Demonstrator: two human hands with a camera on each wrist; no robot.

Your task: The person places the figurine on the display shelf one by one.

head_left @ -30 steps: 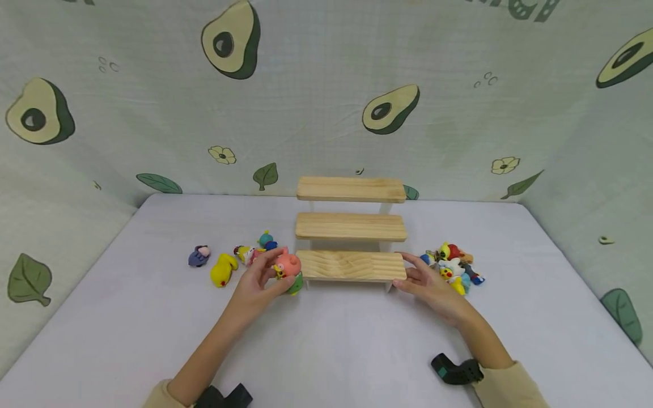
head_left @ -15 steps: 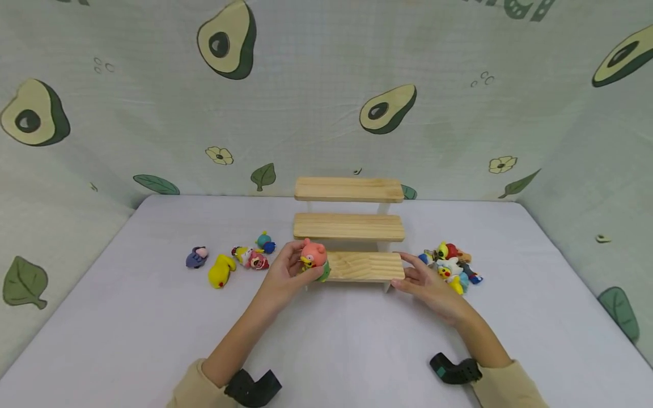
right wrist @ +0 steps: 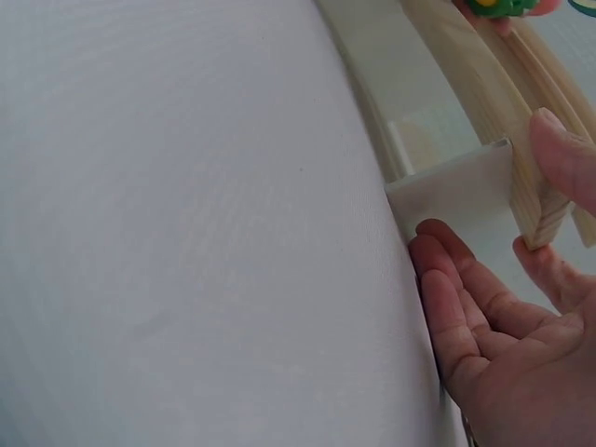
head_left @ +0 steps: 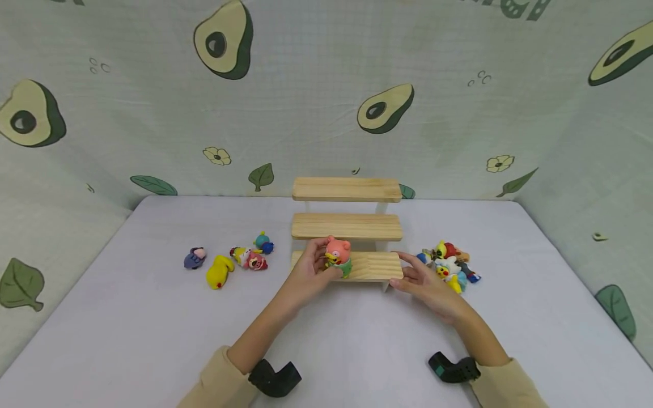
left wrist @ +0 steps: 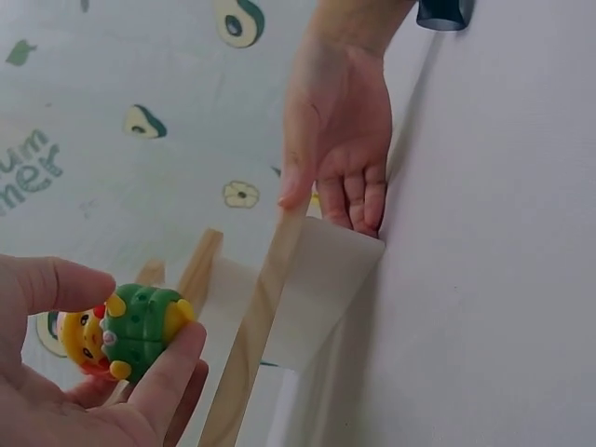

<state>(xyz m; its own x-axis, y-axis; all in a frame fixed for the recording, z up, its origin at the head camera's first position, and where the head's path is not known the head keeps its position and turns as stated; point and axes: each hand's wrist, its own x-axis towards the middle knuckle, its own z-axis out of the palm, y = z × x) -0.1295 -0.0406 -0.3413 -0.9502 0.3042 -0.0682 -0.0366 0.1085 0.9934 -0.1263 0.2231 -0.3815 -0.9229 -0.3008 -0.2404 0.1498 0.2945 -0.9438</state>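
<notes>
My left hand point(head_left: 309, 273) pinches a small toy figurine point(head_left: 339, 253) between thumb and fingers, over the front board of a three-step wooden display stand point(head_left: 374, 264). The figurine has a pink eared hood, and its green body with yellow limbs point(left wrist: 144, 326) faces the left wrist camera. At the front board's right end, my right hand point(head_left: 428, 289) grips the corner, thumb on the wood and index finger against the end. Its other fingers point(right wrist: 447, 303) lie by the white side support point(right wrist: 461, 182), near the tabletop.
Left of the stand lie a yellow figurine point(head_left: 219, 272), a purple-blue one point(head_left: 195, 258), a pink-and-red one point(head_left: 257, 260) and a teal-and-blue one point(head_left: 263, 242). A pile of colourful figurines point(head_left: 451, 266) lies beyond my right hand. An avocado-print cloth point(head_left: 316, 102) hangs behind the white table.
My left hand has carried the figurine rightward, from beside the stand's left end to over its front board. The right hand has kept its grip on the board's right end.
</notes>
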